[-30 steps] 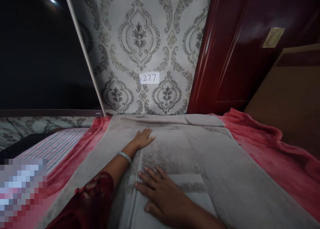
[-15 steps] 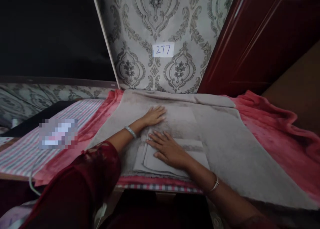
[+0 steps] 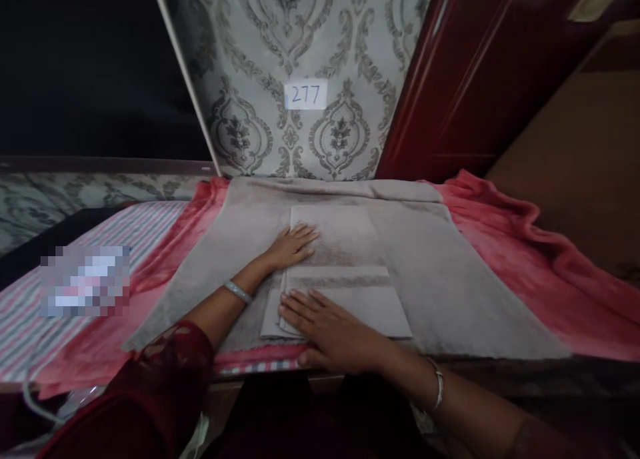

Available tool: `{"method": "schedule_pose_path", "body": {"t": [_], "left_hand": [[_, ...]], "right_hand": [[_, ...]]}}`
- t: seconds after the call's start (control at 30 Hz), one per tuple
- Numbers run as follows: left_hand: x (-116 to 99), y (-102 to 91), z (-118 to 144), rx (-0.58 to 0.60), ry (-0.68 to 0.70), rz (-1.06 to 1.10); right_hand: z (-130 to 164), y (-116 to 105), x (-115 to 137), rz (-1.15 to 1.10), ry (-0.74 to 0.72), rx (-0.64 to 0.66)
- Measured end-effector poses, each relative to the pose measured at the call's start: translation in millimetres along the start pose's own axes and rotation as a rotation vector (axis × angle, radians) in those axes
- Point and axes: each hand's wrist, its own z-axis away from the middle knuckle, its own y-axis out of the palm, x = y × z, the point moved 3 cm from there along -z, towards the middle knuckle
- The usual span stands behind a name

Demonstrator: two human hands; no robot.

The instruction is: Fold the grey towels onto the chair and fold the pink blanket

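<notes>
We find the folded towel (image 3: 345, 292) at the near edge of the grey cloth (image 3: 450, 292) (over a pink blanket (image 3: 525, 259)). Since a second ago the left hand (image 3: 293, 245) and right hand (image 3: 333, 325) have drawn nearer; both lie flat and open, pressing, gripping nothing, so smoothing appears nearly complete.

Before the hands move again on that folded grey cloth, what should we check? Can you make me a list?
1. Left hand flat on the folded cloth: ok.
2. Right hand flat on its near edge: ok.
3. Cloth's edges lined up: not ok, a layer peeks out at the left.
4. Grey towel underneath lies smooth: ok.
5. Pink blanket smooth: not ok, bunched at the right.
6. Fold crease sharp: cannot tell.
</notes>
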Motion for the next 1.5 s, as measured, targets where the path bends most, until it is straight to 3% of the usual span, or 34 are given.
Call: {"method": "schedule_pose_path", "body": {"t": [0.23,0.33,0.5,0.7,1.0,1.27,1.4,1.5], "left_hand": [[4,-1.9,-1,-0.016,0.000,0.000],[0,-7.0,1,-0.036,-0.023,-0.004],[-30,-12.8,15,-0.138,0.017,-0.056],[-63,7.2,32,0.034,0.195,-0.079],[-58,13.8,31,0.030,0.216,-0.074],[-56,15.5,31,0.031,0.208,-0.055],[-58,12.8,30,0.067,0.185,-0.060],[-58,11.3,29,0.102,0.171,-0.064]], "right_hand": [[17,-15,12,-0.123,-0.033,-0.001],[30,-29,5,-0.094,0.090,-0.081],[53,-33,-24,0.128,0.375,-0.241],[66,-9,-39,0.262,0.393,-0.213],[81,-3,-39,0.354,0.458,-0.270],[109,-14,-49,0.379,0.632,-0.352],[97,-30,-50,0.374,0.578,-0.354],[77,-33,-51,0.328,0.456,-0.259]]}}
